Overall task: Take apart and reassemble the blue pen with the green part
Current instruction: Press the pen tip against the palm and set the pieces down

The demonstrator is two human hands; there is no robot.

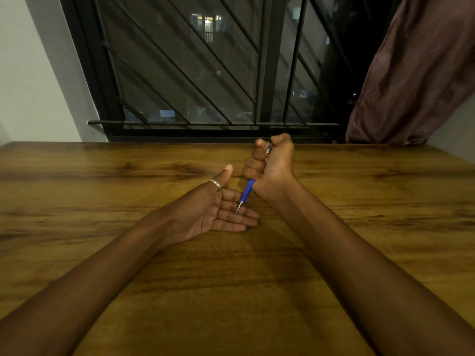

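Note:
My right hand is closed in a fist around the blue pen, which points down and to the left. The pen's blue grip and metal tip stick out below the fist, and the tip sits over the fingers of my left hand. The pen's dark upper end with its clip shows above the fist near my thumb. My left hand lies palm up and open on the table, thumb raised, with a silver ring on the thumb. No green part is visible.
The wooden table fills the lower view. Behind its far edge stands a barred dark window. A brown curtain hangs at the back right, and a white wall is at the left.

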